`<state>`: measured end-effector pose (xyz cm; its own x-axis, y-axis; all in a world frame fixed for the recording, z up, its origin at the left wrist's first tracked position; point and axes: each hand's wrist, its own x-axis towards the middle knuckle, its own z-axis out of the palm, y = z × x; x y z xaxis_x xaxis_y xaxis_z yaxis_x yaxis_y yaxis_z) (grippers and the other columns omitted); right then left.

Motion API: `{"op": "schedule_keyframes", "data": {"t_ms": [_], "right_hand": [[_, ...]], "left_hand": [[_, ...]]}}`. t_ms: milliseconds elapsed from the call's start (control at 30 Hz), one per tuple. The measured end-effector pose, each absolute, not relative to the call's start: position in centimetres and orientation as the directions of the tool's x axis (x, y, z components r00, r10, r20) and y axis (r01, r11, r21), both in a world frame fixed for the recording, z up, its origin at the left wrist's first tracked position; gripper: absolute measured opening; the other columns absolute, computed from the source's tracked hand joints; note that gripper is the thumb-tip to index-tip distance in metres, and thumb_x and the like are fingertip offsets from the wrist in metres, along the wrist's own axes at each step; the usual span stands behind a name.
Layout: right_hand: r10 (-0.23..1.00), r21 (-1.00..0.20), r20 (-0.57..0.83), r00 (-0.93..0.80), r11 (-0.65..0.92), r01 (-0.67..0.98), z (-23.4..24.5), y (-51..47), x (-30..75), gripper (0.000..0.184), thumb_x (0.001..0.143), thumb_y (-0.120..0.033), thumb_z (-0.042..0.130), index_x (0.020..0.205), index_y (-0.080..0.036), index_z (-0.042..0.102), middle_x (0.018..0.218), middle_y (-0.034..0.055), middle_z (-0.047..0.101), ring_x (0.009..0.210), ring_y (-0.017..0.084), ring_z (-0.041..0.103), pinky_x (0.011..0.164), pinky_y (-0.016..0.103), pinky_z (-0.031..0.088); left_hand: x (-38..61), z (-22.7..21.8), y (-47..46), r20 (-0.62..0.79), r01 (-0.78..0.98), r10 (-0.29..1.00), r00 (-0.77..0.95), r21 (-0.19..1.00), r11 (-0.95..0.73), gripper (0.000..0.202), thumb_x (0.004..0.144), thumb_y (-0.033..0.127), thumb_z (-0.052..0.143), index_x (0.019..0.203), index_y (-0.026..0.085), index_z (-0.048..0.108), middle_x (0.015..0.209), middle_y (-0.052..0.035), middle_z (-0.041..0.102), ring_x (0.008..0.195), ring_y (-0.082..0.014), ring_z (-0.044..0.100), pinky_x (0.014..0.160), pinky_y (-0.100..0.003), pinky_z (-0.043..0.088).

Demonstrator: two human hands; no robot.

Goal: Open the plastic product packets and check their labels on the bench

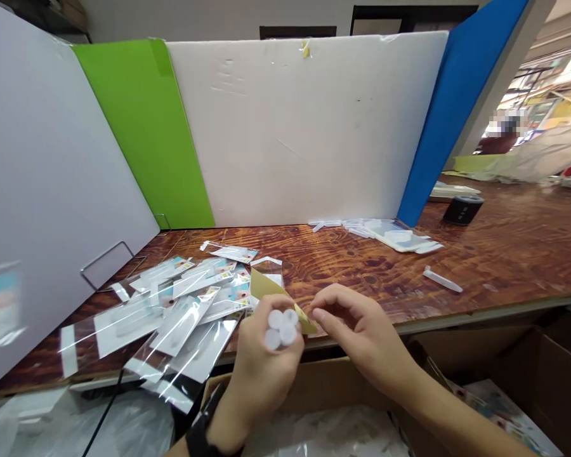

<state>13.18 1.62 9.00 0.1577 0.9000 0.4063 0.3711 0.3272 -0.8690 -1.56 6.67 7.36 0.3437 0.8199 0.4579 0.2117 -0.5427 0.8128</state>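
My left hand (pixel 269 362) is closed around a bundle of several white plastic tubes (pixel 280 330), their round ends facing me. A yellow paper sheet (pixel 266 285) sticks out behind those fingers, and its right-hand part bends up near the tubes. Close to that bent edge, my right hand (pixel 354 320) has its thumb and fingertips drawn together; whatever they pinch is too small to make out. Left of the hands, clear plastic packets (pixel 185 304) with printed cards lie in a loose pile. One loose white tube (pixel 442 279) rests on the table to the right.
White, green (pixel 143 127) and blue panels (pixel 457 108) wall in the wooden table (pixel 361 266). More tubes and packets (pixel 390 235) lie at the back, beside a black speaker-like object (pixel 463 209). A wire stand (pixel 109 266) leans left. Below the table edge sits an open cardboard box (pixel 323 381).
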Motion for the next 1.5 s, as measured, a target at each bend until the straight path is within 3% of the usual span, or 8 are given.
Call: {"op": "schedule_keyframes", "data": {"t_ms": [133, 300, 533, 700, 867, 1100, 1367, 1500], "right_hand": [[0.818, -0.709, 0.572, 0.061, 0.456, 0.537, 9.00, 1.41, 12.81, 0.010, 0.083, -0.015, 0.058, 0.083, -0.019, 0.067, 0.085, 0.0057, 0.065, 0.079, 0.018, 0.062, 0.070, 0.028, 0.050], [0.829, -0.714, 0.557, 0.054, 0.444, 0.541, 8.90, 1.37, 12.52, 0.010, 0.083, -0.012, 0.058, 0.083, -0.018, 0.066, 0.083, 0.0050, 0.064, 0.077, 0.017, 0.061, 0.069, 0.027, 0.049], [0.824, -0.700, 0.562, 0.075, 0.426, 0.574, 8.24, 1.59, 12.34, 0.011, 0.083, -0.010, 0.057, 0.077, -0.018, 0.061, 0.078, 0.0029, 0.062, 0.073, 0.016, 0.059, 0.066, 0.026, 0.046], [0.877, -0.755, 0.472, 0.094, 0.347, 0.556, 8.32, 1.65, 12.27, 0.012, 0.083, -0.013, 0.057, 0.072, -0.018, 0.058, 0.074, 0.0017, 0.061, 0.068, 0.015, 0.057, 0.062, 0.026, 0.044], [0.928, -0.822, 0.353, 0.118, 0.247, 0.513, 8.71, 1.40, 12.23, 0.007, 0.082, -0.016, 0.057, 0.078, -0.019, 0.062, 0.078, 0.0031, 0.065, 0.073, 0.017, 0.061, 0.065, 0.027, 0.048], [0.924, -0.809, 0.359, 0.129, 0.239, 0.536, 8.62, 1.32, 12.23, 0.015, 0.077, -0.009, 0.055, 0.073, -0.020, 0.064, 0.075, 0.0027, 0.067, 0.072, 0.018, 0.063, 0.066, 0.028, 0.051], [0.930, -0.835, 0.339, 0.144, 0.228, 0.501, 8.38, 1.63, 12.45, 0.015, 0.076, -0.007, 0.057, 0.068, -0.020, 0.059, 0.075, 0.0021, 0.067, 0.071, 0.017, 0.063, 0.066, 0.027, 0.051], [0.933, -0.848, 0.325, 0.156, 0.214, 0.484, 8.36, 1.67, 12.39, 0.013, 0.077, -0.008, 0.057, 0.074, -0.019, 0.064, 0.077, 0.0031, 0.067, 0.072, 0.018, 0.064, 0.067, 0.028, 0.051]], "left_hand": [[-1.79, 8.17, 6.74, 0.392, 0.107, 0.891, 0.229, 0.900, -0.423, 0.011, 0.071, 0.020, 0.064, 0.080, 0.020, 0.057, 0.065, 0.0044, 0.058, 0.053, -0.0106, 0.052, 0.049, -0.019, 0.043], [-1.85, 8.45, 6.58, 0.384, 0.031, 0.892, 0.237, 0.915, -0.402, 0.015, 0.067, 0.019, 0.066, 0.079, 0.020, 0.057, 0.063, 0.0058, 0.055, 0.053, -0.0088, 0.049, 0.049, -0.017, 0.040], [-1.62, 8.06, 6.64, 0.257, -0.007, 0.929, 0.267, 0.964, -0.265, 0.017, 0.070, 0.027, 0.068, 0.076, 0.019, 0.054, 0.060, 0.0066, 0.050, 0.052, -0.0084, 0.045, 0.048, -0.017, 0.037], [-1.43, 8.23, 6.60, 0.354, 0.066, 0.902, 0.248, 0.922, -0.381, 0.013, 0.069, 0.023, 0.067, 0.073, 0.018, 0.055, 0.059, 0.0059, 0.053, 0.051, -0.0085, 0.047, 0.047, -0.017, 0.038], [-1.34, 8.28, 6.33, 0.455, 0.116, 0.847, 0.274, 0.859, -0.499, 0.008, 0.072, 0.019, 0.063, 0.072, 0.020, 0.055, 0.059, 0.0064, 0.054, 0.050, -0.0079, 0.049, 0.046, -0.015, 0.041], [-1.62, 7.54, 6.06, 0.534, 0.180, 0.766, 0.359, 0.765, -0.618, 0.017, 0.071, 0.008, 0.059, 0.077, 0.023, 0.055, 0.064, 0.0080, 0.060, 0.054, -0.0074, 0.055, 0.051, -0.013, 0.043], [-1.60, 7.65, 6.20, 0.531, 0.200, 0.764, 0.367, 0.757, -0.622, 0.017, 0.070, 0.008, 0.059, 0.077, 0.023, 0.056, 0.062, 0.0070, 0.062, 0.053, -0.0085, 0.056, 0.050, -0.014, 0.044], [-1.61, 7.57, 6.33, 0.529, 0.215, 0.768, 0.362, 0.754, -0.620, 0.016, 0.070, 0.009, 0.059, 0.077, 0.023, 0.056, 0.061, 0.0068, 0.062, 0.051, -0.0085, 0.055, 0.049, -0.015, 0.044]]}}
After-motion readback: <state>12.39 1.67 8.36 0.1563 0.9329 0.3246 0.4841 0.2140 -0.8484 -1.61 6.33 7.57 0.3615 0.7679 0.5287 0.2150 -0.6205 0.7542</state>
